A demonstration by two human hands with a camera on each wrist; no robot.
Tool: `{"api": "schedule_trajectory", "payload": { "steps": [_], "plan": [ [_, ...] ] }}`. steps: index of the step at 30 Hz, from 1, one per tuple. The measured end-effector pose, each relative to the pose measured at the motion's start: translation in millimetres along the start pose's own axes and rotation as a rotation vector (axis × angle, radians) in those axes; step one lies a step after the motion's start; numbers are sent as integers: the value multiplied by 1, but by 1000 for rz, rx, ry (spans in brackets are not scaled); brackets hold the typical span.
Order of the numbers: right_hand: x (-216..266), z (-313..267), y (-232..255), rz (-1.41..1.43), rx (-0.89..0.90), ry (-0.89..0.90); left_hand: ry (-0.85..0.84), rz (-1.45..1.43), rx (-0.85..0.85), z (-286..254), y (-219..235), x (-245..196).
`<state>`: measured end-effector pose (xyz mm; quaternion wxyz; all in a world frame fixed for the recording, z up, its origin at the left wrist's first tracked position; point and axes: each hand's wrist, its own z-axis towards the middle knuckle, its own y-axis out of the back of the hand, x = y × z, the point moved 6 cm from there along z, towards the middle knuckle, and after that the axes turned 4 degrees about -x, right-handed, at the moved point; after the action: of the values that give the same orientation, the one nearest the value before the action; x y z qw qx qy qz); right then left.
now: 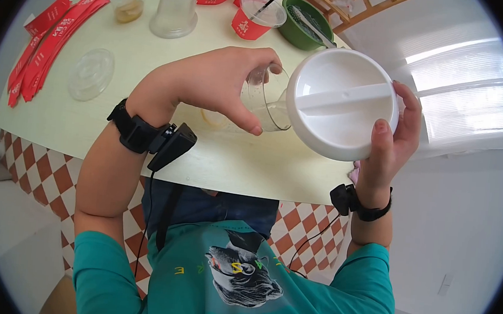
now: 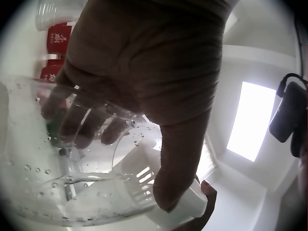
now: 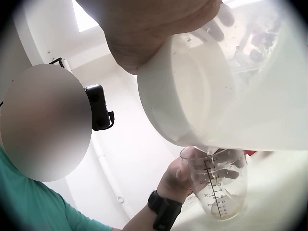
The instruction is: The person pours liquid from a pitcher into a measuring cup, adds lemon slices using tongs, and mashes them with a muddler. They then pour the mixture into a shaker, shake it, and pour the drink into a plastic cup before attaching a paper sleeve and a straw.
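My left hand (image 1: 213, 80) holds a clear measuring cup (image 1: 260, 101) over the table, its thumb on one side and fingers on the other. Black scale marks show on the cup's wall in the right wrist view, and a little liquid (image 3: 227, 206) lies at the bottom. With my right hand (image 1: 400, 130) I grip a large translucent jug (image 3: 166, 108), tilted so its edge hangs right at the cup's mouth. Its white round lid (image 1: 342, 129), with a bar across it, faces the head camera. In the left wrist view a thin stream (image 2: 79, 178) runs inside the cup, and drops cling to its wall.
Red printed sleeves (image 1: 53, 44) are stacked at the table's left, beside a clear flat lid (image 1: 91, 75). Along the back stand a cup with yellowish contents (image 1: 128, 11), an upturned plastic cup (image 1: 175, 9), a red-sleeved cup (image 1: 250, 26) and a green bowl (image 1: 299, 34).
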<state>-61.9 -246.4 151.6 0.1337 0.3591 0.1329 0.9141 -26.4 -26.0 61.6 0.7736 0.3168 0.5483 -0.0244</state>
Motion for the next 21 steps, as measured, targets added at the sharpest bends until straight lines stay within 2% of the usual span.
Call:
{"api": "schedule_trajectory", "payload": {
  "steps": [21],
  "plan": [
    [0,0,-1,-19,40,-9,-33,11,-13,4,-2,2]
  ]
}}
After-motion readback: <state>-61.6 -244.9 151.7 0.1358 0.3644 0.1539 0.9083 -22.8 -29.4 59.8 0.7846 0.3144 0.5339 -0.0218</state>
